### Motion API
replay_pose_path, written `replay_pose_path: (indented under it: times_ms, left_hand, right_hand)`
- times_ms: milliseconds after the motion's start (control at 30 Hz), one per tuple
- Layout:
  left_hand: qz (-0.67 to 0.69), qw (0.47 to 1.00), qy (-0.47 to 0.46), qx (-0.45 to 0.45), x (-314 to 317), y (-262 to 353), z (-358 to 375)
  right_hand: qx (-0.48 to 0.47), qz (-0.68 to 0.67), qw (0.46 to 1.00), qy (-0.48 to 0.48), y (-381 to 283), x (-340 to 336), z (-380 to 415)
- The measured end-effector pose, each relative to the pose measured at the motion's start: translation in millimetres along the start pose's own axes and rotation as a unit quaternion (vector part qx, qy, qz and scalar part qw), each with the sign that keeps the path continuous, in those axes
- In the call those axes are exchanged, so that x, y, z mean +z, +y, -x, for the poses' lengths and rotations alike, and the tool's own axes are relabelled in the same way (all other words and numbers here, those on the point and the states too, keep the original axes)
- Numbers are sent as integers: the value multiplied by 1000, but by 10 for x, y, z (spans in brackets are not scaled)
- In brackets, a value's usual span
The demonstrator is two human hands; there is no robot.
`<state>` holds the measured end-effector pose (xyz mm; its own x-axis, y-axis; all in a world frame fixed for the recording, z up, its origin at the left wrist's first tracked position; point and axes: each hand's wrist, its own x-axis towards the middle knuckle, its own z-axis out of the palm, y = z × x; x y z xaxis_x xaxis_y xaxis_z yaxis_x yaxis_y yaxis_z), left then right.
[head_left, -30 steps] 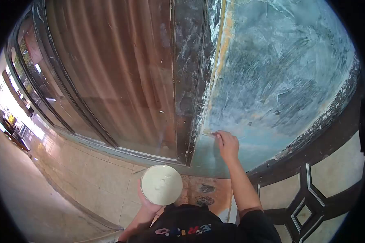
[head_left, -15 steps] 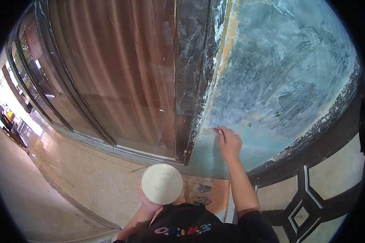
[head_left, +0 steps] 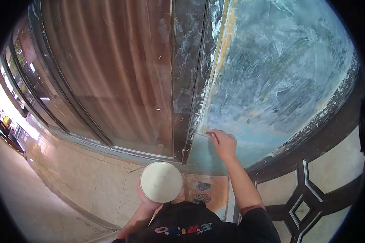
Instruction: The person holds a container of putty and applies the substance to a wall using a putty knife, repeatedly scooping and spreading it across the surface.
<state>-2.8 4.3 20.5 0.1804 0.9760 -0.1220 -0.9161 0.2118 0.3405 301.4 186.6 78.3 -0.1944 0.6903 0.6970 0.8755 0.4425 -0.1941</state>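
Note:
My left hand [head_left: 147, 197] supports a round tub [head_left: 161, 182] low in front of my body, its fingers wrapped round the left side. A smooth cream-coloured surface that looks like putty fills the tub's top. Up against the wall panel [head_left: 267, 89], my right hand [head_left: 224, 143] is closed on a small putty knife [head_left: 204, 134]. The thin blade points left, close to the panel's left edge by the dark frame. Most of the handle is hidden in my fingers. Blue-green paint covers the panel, with whitish smears and darker patches.
Left of the panel stands a dark-framed glass door [head_left: 109, 81] with a brown curtain behind it. Below are beige floor tiles [head_left: 97, 174] and an orange mat [head_left: 215, 186] with dark footprint shapes. A dark patterned gate or door [head_left: 308, 190] is at the lower right.
My right hand has shifted slightly left and down, taking the putty knife to the panel's left edge. The blade now appears narrower, turned more edge-on. My left hand still holds the tub.

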Motion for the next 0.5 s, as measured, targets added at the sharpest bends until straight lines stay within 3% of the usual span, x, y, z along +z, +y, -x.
replay_pose_path:
  times_ms: [67, 200, 300, 367, 400, 467, 500]
  left_hand:
    - [-30, 999, 20, 1, 53, 26, 5]
    - [-61, 998, 19, 5, -56, 47, -11]
    - [-32, 999, -17, -6, 15, 91, 7]
    - [-218, 975, -25, 38, 70, 121, 38]
    - [-218, 975, -26, 38, 56, 110, 33]
    - [0, 1000, -20, -3, -2, 77, 10]
    - [0, 1000, -18, -3, -28, 64, 12]
  right_hand:
    - [11, 47, 998, -28, 56, 96, 32]
    - [45, 26, 997, 59, 47, -7, -77]
    - [11, 26, 1000, 14, -5, 60, -22]
    - [-20, 46, 999, -21, 57, 143, -4]
    - [-20, 47, 999, -20, 91, 139, -20]
    - [-17, 32, 997, 66, 103, 104, -98]
    - [-9, 49, 996, 69, 51, 46, -125]
